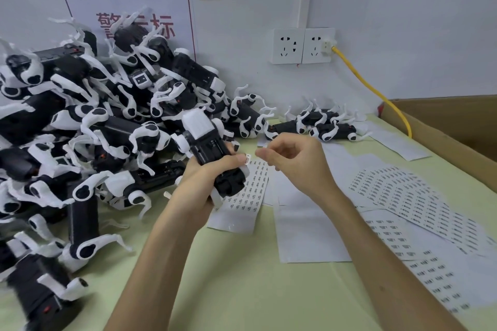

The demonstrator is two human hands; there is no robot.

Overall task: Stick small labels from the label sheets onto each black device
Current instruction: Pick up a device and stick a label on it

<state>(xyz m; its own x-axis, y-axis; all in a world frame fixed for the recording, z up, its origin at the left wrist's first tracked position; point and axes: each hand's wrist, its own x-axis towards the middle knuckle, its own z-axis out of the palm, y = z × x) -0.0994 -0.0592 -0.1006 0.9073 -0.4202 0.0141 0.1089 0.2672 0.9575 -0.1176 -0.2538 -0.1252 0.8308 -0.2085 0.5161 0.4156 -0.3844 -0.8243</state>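
A device [212, 148] is gripped in the left hand [204, 177] above the table's [242, 290] middle, with a label [248, 158] at the thumb tip. The right hand [295, 161] is held just beside it, fingers curled; whether anything is pinched cannot be told. Sheets [398, 196] are spread toward the right edge.

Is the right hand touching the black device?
Apart. The head view shows label sheet in the gap between the right hand and the black device, which the left hand grips.
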